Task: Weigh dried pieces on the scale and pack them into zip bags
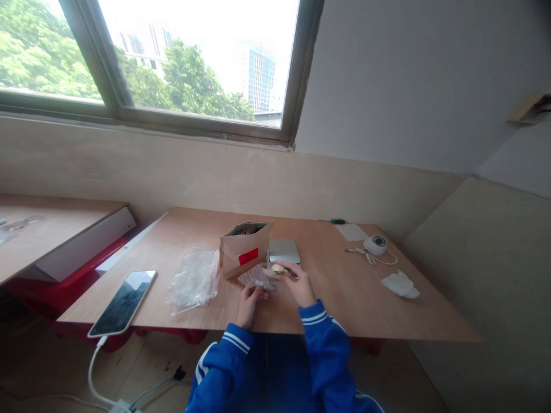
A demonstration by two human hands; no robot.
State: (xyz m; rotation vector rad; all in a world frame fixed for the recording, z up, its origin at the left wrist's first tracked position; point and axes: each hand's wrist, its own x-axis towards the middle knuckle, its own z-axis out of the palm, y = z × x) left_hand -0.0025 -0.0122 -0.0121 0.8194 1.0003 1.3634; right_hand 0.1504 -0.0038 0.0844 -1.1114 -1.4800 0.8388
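My left hand is closed on the lower edge of a small clear plastic bag, just in front of the brown paper pouch. Above and to its right, my right hand pinches a few pale, flat pieces at the bag's upper right; they look like dried slices, but their kind is too small to tell. The brown paper pouch stands upright with its top open, a red label on its front and dark contents inside. Directly behind my right hand lies a flat silver-topped scale.
A stack of clear plastic bags lies left of the pouch. Farther left is a phone with a white cable. At right are a white dome camera, a crumpled white wrapper, paper and a green-handled screwdriver.
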